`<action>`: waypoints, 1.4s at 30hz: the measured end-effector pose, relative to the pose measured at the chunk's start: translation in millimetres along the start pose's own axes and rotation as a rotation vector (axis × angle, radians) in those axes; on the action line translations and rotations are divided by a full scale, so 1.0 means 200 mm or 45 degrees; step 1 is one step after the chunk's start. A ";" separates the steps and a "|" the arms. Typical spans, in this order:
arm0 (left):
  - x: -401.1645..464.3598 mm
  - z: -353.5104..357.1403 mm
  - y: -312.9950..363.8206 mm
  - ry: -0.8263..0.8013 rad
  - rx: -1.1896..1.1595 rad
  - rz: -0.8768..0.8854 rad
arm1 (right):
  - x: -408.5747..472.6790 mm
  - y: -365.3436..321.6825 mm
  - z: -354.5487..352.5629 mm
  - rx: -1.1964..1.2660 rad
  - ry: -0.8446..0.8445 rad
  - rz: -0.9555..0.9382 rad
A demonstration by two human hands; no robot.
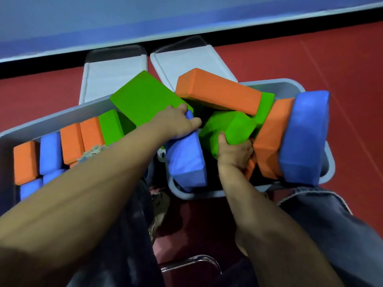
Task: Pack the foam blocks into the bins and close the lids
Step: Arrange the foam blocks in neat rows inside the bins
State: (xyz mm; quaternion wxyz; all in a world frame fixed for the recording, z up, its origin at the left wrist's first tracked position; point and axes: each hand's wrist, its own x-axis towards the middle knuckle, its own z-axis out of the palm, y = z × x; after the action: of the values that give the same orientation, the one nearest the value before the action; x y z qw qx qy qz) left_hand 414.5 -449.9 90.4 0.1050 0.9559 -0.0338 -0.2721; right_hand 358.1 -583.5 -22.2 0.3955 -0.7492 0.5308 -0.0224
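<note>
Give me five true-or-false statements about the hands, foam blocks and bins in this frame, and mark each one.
1. The right hand grips a green foam block. True.
2. Both grey plastic bins have their lids closed. False: the two lids hang open behind the bins.
3. The left hand rests on a blue foam block in the right bin. True.
4. The left bin holds only green blocks. False: it holds orange, blue and green ones.
5. The long orange foam block lies flat on the red floor. False: it sits atop the right bin's pile.
</note>
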 end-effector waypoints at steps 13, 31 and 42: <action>-0.09 0.16 -0.05 -0.030 0.050 0.113 | -0.10 -0.06 -0.32 -0.005 -0.021 -0.122; -0.19 0.21 -0.13 -0.057 0.038 0.338 | -0.17 -0.15 -0.70 -0.359 -0.238 -0.579; -0.09 0.24 -0.15 -0.145 0.173 0.333 | -0.20 -0.15 -0.58 -0.355 -0.292 -0.647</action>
State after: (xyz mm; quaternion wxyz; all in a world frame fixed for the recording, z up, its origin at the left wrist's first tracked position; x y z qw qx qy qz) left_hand 374.1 -427.8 53.0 0.0726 0.9313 -0.1821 -0.3071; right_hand 311.6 -613.0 90.3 0.3280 -0.9025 0.2766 0.0371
